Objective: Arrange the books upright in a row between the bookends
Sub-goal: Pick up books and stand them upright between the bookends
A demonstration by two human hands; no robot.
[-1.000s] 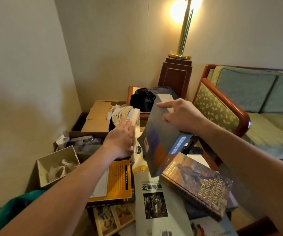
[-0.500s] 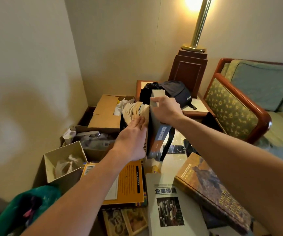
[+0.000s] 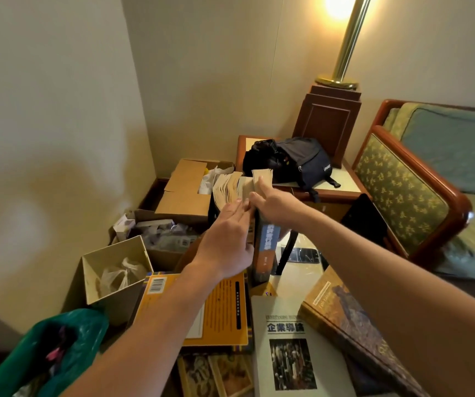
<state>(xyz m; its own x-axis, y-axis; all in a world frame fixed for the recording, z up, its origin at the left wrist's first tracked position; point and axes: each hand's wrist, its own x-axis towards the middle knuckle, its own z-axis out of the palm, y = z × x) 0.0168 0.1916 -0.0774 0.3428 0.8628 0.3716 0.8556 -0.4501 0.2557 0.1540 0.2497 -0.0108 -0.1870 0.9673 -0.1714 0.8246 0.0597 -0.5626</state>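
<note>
The blue-spined book, tilted in the air a second ago, now stands upright on the surface, spine toward the camera and long axis vertical. The right hand grips its top, fingers curled round the upper edge. The left hand lies flat, fingers straight against the row of yellowed paperbacks just left of the book. A dark bookend stands just right of it. The right hand looks better placed to press the book home.

Warm, dim room lit by a glaring floor lamp at top right, soft shadows on the walls, wide-angle bending at edges.
</note>
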